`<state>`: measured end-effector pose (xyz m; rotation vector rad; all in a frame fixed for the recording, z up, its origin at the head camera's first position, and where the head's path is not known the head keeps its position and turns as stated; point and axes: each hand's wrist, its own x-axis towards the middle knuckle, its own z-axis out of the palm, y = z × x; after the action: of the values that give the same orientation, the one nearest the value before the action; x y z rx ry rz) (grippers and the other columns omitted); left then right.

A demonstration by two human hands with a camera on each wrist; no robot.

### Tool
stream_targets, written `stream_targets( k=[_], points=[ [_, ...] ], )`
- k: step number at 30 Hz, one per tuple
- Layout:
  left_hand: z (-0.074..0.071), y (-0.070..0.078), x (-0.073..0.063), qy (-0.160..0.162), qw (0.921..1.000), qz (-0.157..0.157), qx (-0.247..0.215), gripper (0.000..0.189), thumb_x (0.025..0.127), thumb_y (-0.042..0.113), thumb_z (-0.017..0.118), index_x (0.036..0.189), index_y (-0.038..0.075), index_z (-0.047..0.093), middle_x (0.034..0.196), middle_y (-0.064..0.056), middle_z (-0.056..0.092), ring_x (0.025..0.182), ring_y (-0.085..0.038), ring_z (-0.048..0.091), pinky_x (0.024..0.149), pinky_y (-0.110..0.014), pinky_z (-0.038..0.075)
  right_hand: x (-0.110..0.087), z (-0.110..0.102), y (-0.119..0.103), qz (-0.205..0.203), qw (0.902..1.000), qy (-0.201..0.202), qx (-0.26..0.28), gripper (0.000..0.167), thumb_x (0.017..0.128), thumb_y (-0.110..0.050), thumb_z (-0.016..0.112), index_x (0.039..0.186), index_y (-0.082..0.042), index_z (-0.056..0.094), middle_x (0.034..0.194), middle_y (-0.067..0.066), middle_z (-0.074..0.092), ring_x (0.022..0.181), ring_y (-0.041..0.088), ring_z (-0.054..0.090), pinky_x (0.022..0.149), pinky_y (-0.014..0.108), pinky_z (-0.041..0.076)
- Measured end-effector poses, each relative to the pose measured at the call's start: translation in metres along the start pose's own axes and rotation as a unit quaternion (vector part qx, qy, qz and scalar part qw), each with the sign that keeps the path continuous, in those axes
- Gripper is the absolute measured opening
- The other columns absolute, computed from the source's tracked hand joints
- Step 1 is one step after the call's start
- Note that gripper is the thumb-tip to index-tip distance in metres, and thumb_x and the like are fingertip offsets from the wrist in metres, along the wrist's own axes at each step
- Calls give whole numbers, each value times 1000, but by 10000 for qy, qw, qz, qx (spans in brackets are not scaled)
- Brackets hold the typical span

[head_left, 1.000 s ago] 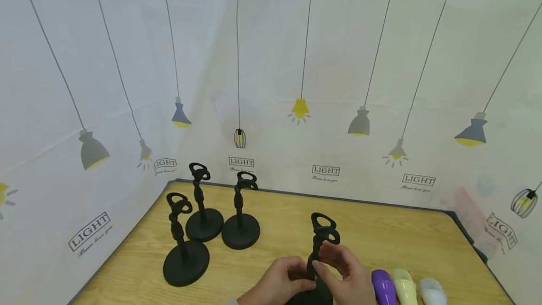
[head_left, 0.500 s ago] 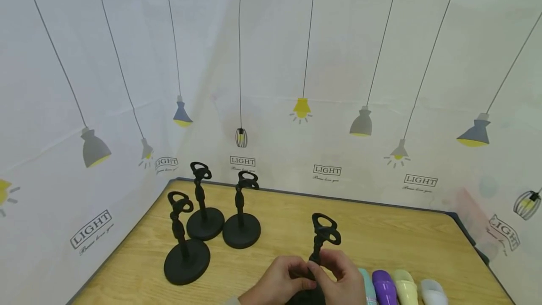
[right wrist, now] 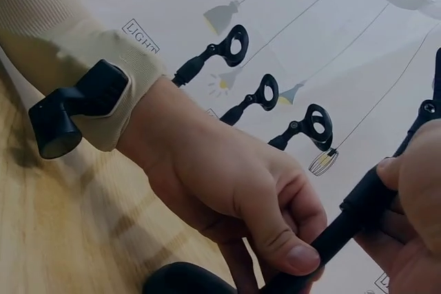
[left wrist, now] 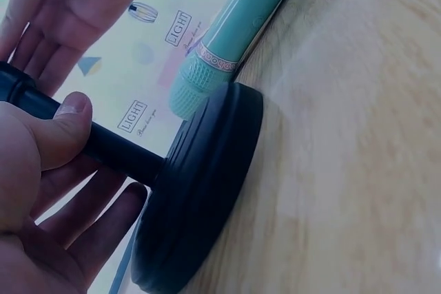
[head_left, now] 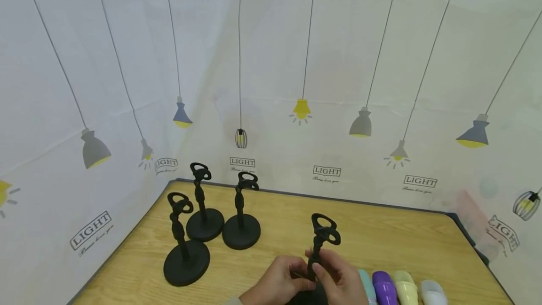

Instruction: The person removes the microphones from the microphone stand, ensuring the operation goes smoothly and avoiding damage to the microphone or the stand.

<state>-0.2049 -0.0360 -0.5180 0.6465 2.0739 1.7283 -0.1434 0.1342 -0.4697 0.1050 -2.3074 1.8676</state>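
Observation:
A black desktop microphone stand (head_left: 326, 235) with a ring-like clip on top stands upright before me, near the front of the table. My left hand (head_left: 279, 280) pinches the lower part of its pole, thumb on one side and fingers on the other. Higher up, my right hand (head_left: 345, 277) grips the thicker collar (right wrist: 365, 201) of the pole with thumb and fingers. In the left wrist view the round base (left wrist: 200, 191) sits on the wooden table. Beside it lies a teal microphone (left wrist: 224, 39), its textured head close to the base.
Three more black microphone stands (head_left: 186, 262) are grouped at the table's left. To the right of my hands lie a purple microphone (head_left: 384, 288), a pale yellow one (head_left: 405, 288) and a white one (head_left: 433, 292). A lamp-printed cloth (head_left: 271, 60) backs the wooden table (head_left: 381, 229).
My right hand has shifted slightly left, so the teal microphone now shows beside it in the head view. Its fingers have changed position on the collar. The left hand keeps its hold.

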Motion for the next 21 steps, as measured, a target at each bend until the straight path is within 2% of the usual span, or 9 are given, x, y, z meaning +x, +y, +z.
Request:
stream_targets(
  k=[4, 8, 13, 18, 21],
  points=[
    [0, -2, 0, -18, 9999, 115, 35, 9, 98, 10, 80, 106, 9, 82, 100, -2, 84, 92, -3, 75, 84, -20, 58, 0, 3, 2, 175, 9998, -84, -24, 37, 102, -10, 74, 138, -2, 69, 131, 14, 77, 120, 24, 75, 100, 36, 62],
    [0, -3, 0, -22, 9998, 189, 41, 9, 99, 12, 79, 107, 9, 83, 100, -4, 84, 91, -3, 75, 84, -20, 58, 1, 9, 4, 240, 9990, 173, -345, 43, 97, -19, 83, 135, -3, 69, 127, 14, 78, 116, 25, 76, 102, 47, 61],
    [1, -3, -2, -41, 10000, 57, 27, 10, 98, 11, 79, 108, 12, 83, 102, 0, 83, 94, -3, 75, 86, -20, 59, 1, 3, 3, 314, 9953, 532, -739, 34, 93, -18, 87, 123, -7, 75, 115, 9, 80, 107, 20, 77, 98, 47, 62],
    [1, -2, -2, 78, 9999, -76, 85, 8, 97, 10, 81, 105, 10, 83, 100, 0, 83, 95, -4, 74, 86, -22, 58, 1, -12, 6, 297, 9933, 461, -1016, 33, 93, -16, 87, 124, -10, 76, 118, 7, 79, 111, 25, 76, 98, 45, 62],
    [2, -1, -1, 154, 9997, -153, 71, 8, 96, 9, 81, 103, 8, 83, 99, 0, 83, 95, -6, 74, 86, -23, 58, 2, -21, 7, 330, 9921, 538, -1082, 29, 97, -12, 82, 125, -9, 75, 120, 9, 80, 110, 20, 76, 96, 38, 62]
  ],
)
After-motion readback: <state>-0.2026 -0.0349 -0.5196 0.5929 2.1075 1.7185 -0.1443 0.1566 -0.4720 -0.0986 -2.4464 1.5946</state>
